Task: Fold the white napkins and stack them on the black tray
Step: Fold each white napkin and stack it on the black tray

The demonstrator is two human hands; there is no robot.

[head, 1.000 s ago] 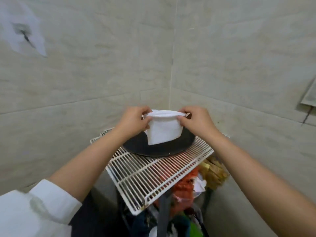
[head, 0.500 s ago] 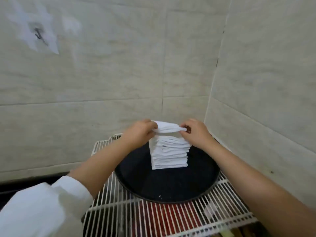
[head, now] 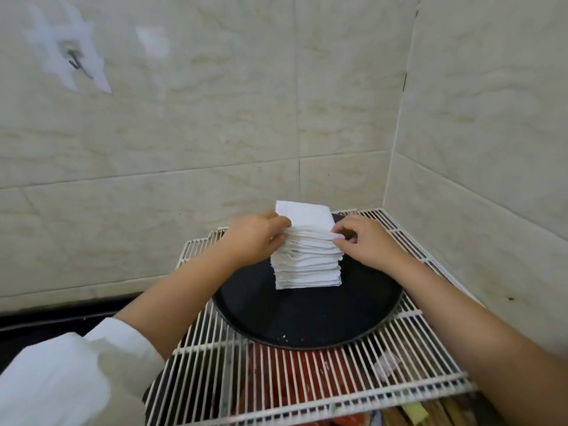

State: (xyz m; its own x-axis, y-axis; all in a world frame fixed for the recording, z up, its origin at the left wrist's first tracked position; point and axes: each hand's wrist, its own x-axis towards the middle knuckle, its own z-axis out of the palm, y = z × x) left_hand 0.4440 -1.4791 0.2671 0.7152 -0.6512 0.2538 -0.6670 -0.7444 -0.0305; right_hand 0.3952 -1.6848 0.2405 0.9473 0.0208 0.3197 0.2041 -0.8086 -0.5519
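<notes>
Napkin stack (head: 307, 259) on black tray (head: 307, 318), btwn both hands; L fingers (head: 281, 230) & R fingers (head: 339, 233) pinching top napkin.

I see a corner of pale, marble-veined wall tiles (head: 233, 96) filling the upper frame, its seam running down at right. A small metal hook (head: 73, 60) sits upper left amid white patches. A white wire rack (head: 310, 392) spans the bottom, red items blurred beneath.
</notes>
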